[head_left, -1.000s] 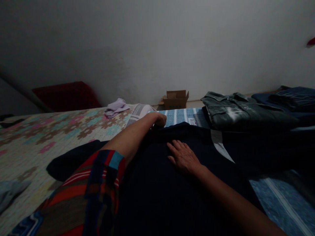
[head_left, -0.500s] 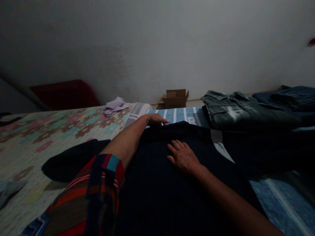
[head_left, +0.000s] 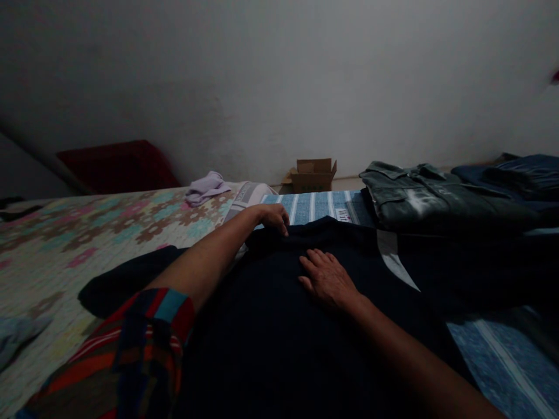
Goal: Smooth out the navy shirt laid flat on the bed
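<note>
A dark navy long-sleeved top (head_left: pixel 271 326) lies spread out in front of me, one sleeve reaching right and a pale strip (head_left: pixel 395 259) showing near that sleeve. At its far edge, my left hand (head_left: pixel 274 217) has its fingers curled down around the cloth, closed on it. My right hand (head_left: pixel 329 279) rests palm down on the middle of the top, fingers stretched out and open. Part of a dark sleeve (head_left: pixel 126 279) shows left of my left forearm.
A folded grey-green denim jacket (head_left: pixel 432 201) lies at the back right, beside folded jeans (head_left: pixel 524 174). Blue striped cloth (head_left: pixel 301 206) and a floral sheet (head_left: pixel 144 218) cover the surface. A lilac cloth (head_left: pixel 207 188) and a cardboard box (head_left: pixel 312 174) are near the wall.
My left hand's fingers have gone from stretched out to curled down on the top's far edge, and the left forearm has swung a little left. My right hand stays put.
</note>
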Action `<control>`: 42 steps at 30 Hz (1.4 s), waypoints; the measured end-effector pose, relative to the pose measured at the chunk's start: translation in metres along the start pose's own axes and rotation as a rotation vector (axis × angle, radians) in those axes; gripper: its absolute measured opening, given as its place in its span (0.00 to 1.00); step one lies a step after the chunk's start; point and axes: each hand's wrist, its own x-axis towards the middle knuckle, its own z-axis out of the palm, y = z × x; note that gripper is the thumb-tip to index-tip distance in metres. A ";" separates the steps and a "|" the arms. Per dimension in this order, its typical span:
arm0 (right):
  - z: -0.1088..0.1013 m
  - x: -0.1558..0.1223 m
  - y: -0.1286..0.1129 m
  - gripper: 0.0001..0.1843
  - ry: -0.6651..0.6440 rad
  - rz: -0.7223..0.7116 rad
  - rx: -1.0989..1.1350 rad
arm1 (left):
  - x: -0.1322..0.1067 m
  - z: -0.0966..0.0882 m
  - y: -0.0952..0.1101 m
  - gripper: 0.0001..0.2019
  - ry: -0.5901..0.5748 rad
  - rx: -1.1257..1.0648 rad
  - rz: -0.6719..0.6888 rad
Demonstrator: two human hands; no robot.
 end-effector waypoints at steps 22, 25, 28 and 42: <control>0.005 0.001 0.001 0.26 0.000 0.006 0.005 | -0.018 0.018 -0.035 0.18 0.141 -0.340 -0.017; 0.004 0.000 0.002 0.25 -0.002 -0.001 0.002 | -0.015 0.023 -0.035 0.15 0.151 -0.374 0.020; -0.006 0.006 0.003 0.19 0.063 -0.017 0.010 | -0.013 0.026 -0.038 0.14 0.162 -0.394 0.066; -0.056 0.081 0.020 0.08 -0.066 -0.098 -0.273 | -0.068 0.061 -0.017 0.10 0.519 0.064 0.323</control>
